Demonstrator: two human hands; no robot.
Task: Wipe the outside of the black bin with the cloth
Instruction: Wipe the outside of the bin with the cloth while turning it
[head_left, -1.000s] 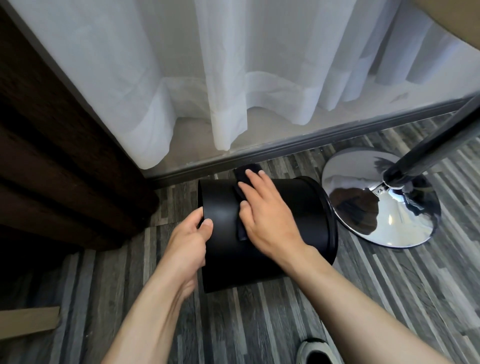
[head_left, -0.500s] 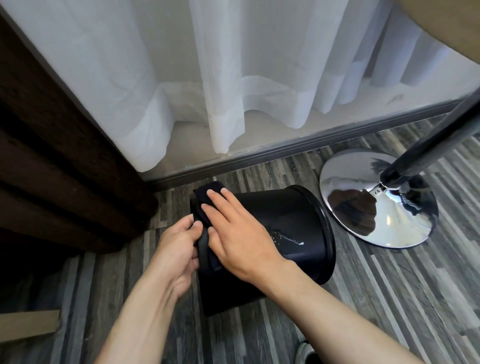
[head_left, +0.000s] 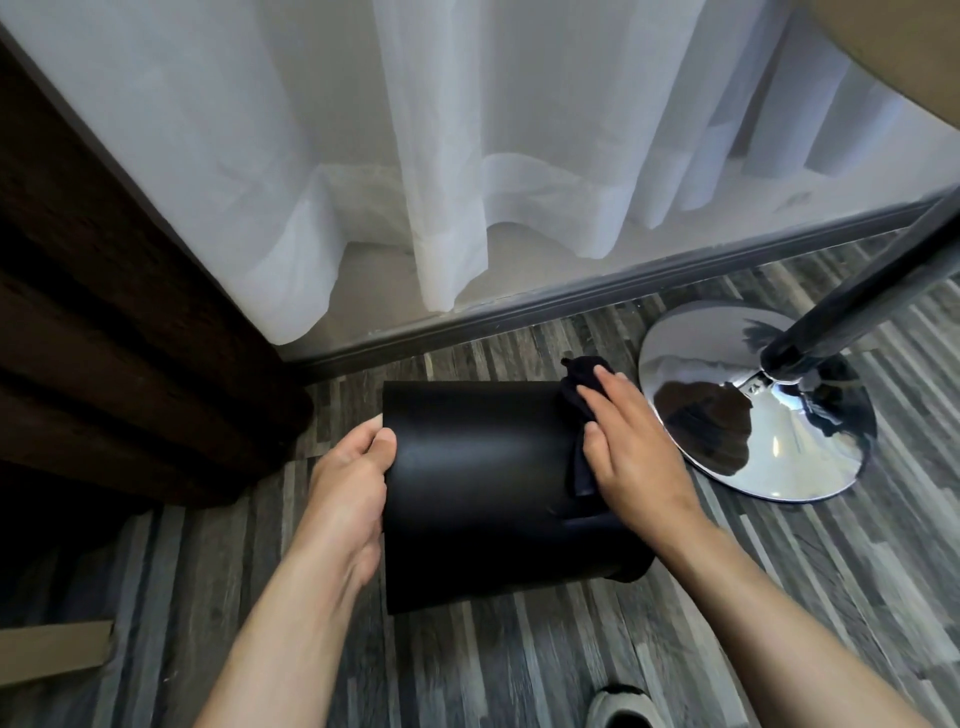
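Observation:
The black bin (head_left: 478, 483) lies on its side over the striped grey floor, its base to the left and its open end to the right. My left hand (head_left: 350, 483) grips the base edge, thumb on the wall. My right hand (head_left: 631, 452) lies flat on the bin's right end and presses a dark cloth (head_left: 579, 415) against the outside wall near the rim. Part of the cloth sticks out past my fingertips; the rest is under my palm.
A chrome round stand base (head_left: 810, 452) with a dark pole (head_left: 852, 296) sits just right of the bin. White curtains (head_left: 467, 156) hang behind a grey floor rail. Dark wooden furniture (head_left: 104, 338) stands at left. A shoe tip (head_left: 621, 709) shows at bottom.
My right hand slid the cloth along the wall from the base end to the rim end. The bin has turned so its opening no longer faces me. My left hand still holds the base.

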